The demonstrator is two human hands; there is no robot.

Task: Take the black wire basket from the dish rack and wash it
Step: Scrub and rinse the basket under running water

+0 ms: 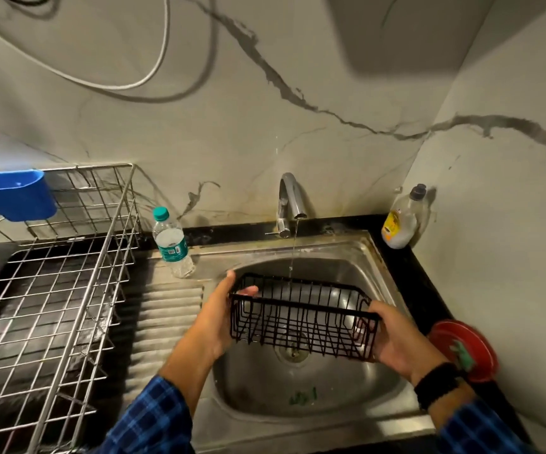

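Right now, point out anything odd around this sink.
Green residue is smeared on the steel sink floor near the front edge, nearer the person than the black wire basket. Nothing else stands out.

Left hand (219,311), right hand (396,337), both curled, gripping

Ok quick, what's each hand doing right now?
Left hand: holding the black wire basket by its left end.
Right hand: gripping the basket's right end.

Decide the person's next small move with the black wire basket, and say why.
Probably push the black wire basket toward the tap so the stream hits its floor; gripped by the left hand and right hand, it catches water only at its far rim.
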